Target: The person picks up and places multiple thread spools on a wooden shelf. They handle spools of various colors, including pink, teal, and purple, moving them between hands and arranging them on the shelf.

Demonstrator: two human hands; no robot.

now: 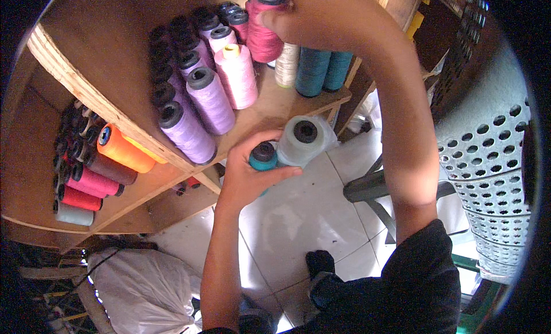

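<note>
My left hand [241,179] is closed round a teal thread spool [264,161] with a black core, just in front of the shelf edge. A larger white thread spool [295,152], which looks plastic-wrapped, is pressed beside it between thumb and fingers. At the upper shelf, my right hand [295,22] grips a crimson thread spool [265,41], its fingers partly hidden by the spool and blur. Close under that hand stand a cream spool [286,67] and two dark teal spools [313,72]. Pink [236,75] and lilac spools [211,104] stand in rows to the left.
A wooden shelf [258,117] carries the spools. A lower-left compartment holds orange [126,147], red and grey spools lying on their sides. A perforated pale-blue panel [488,161] rises at right. A white sack [140,291] sits on the tiled floor [298,219], near dark metal legs [367,187].
</note>
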